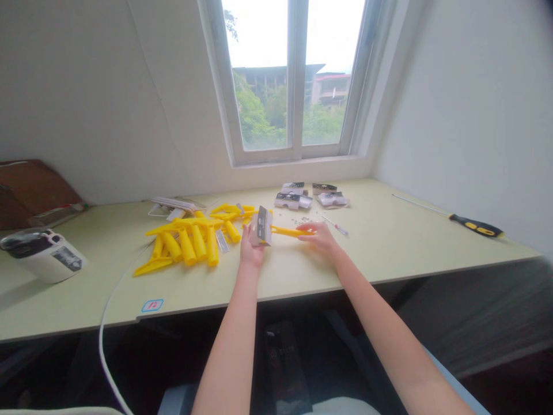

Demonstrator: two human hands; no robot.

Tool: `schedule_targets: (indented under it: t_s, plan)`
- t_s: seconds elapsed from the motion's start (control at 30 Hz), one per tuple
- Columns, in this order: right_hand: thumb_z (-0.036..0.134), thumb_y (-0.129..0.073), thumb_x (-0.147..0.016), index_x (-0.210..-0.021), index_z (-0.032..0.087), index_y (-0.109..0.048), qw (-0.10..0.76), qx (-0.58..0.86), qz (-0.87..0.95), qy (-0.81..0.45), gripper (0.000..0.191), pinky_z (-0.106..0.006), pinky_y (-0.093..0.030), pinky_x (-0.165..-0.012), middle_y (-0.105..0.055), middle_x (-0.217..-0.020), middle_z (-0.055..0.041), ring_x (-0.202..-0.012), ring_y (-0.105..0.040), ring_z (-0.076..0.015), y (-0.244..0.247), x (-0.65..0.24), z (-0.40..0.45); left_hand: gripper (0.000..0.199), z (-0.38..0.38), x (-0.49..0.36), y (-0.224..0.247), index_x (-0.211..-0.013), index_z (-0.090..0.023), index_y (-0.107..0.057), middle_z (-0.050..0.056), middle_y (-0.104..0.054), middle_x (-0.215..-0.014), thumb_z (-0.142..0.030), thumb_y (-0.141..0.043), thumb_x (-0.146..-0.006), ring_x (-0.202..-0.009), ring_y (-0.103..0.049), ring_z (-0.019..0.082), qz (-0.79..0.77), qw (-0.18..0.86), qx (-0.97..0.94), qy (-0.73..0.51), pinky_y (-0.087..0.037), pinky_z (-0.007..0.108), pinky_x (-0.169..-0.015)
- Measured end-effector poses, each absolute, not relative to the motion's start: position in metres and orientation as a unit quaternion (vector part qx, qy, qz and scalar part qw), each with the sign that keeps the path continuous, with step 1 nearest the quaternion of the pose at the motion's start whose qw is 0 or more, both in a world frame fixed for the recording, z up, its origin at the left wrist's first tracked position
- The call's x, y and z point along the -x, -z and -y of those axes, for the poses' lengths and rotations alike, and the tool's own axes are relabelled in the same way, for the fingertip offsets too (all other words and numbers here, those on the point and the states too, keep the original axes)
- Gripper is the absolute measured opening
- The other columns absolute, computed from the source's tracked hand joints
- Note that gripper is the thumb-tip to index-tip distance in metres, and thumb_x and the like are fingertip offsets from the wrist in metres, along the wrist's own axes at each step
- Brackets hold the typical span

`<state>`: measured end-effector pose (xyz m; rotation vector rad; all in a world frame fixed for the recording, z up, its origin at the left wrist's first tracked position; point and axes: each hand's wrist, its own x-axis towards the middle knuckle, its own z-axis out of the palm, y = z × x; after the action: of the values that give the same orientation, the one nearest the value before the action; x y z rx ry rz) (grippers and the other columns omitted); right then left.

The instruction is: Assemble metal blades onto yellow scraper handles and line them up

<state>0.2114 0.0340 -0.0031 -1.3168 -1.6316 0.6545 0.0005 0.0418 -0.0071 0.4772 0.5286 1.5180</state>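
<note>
Above the table I hold a scraper with a slim yellow handle (287, 231) and a grey-and-black printed card sleeve (261, 226) over its wide head. My left hand (252, 251) is closed around the sleeved head from below. The handle's far end sits in the fingers of my right hand (322, 237), which is closed on it. Just left of my left hand lies a heap of yellow plastic handle parts (188, 242), with a small clear flat piece (222, 241) beside them. Small screws (302, 220) are scattered behind the handle, near a small screwdriver (336, 225).
Printed card packs (288, 200) lie at the back by the window, with more packs (332, 199) beside them. A long black-and-yellow screwdriver (475, 225) rests at the right. At the left stand a white jug (58, 256) and a cardboard box (37, 193). A white cable (103, 323) hangs over the front edge.
</note>
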Motion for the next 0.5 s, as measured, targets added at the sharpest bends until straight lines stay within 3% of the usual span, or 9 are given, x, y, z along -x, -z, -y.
schedule_targets:
  t_s: [0.13,0.27,0.5]
  plan:
    - [0.017,-0.061,-0.063,-0.085,0.023,-0.068,0.413,0.563,0.697,-0.163,0.023,-0.038,-0.043,-0.083,-0.067,-0.092,-0.0049,-0.086,-0.059,-0.0226,0.0097,-0.2126,-0.0359,0.048,-0.0392,-0.0054,0.0073,-0.108,-0.019,-0.054,0.01,-0.061,-0.107,-0.042,-0.066,-0.067,-0.088,-0.061,0.019,-0.279,0.642,-0.29,-0.653,-0.048,0.026,-0.067]
    - [0.017,-0.057,-0.066,-0.089,0.023,-0.068,0.369,0.599,0.704,-0.098,0.026,-0.036,-0.041,-0.082,-0.066,-0.089,-0.0049,-0.083,-0.058,-0.0216,0.0081,-0.2127,-0.0363,0.072,-0.0388,-0.0079,0.0119,-0.121,-0.026,-0.041,0.006,-0.059,-0.11,-0.016,-0.072,-0.057,-0.083,-0.062,0.017,-0.345,0.614,-0.301,-0.643,-0.047,0.024,-0.064]
    - [0.017,-0.052,-0.066,-0.085,0.022,-0.064,0.343,0.613,0.708,-0.071,0.023,-0.033,-0.038,-0.08,-0.066,-0.086,-0.0038,-0.084,-0.056,-0.0207,0.0031,-0.2097,-0.0343,0.056,-0.045,-0.011,0.0146,-0.11,-0.02,-0.052,0.005,-0.062,-0.097,-0.001,-0.049,-0.057,-0.08,-0.059,0.015,-0.373,0.6,-0.282,-0.649,-0.046,0.025,-0.066]
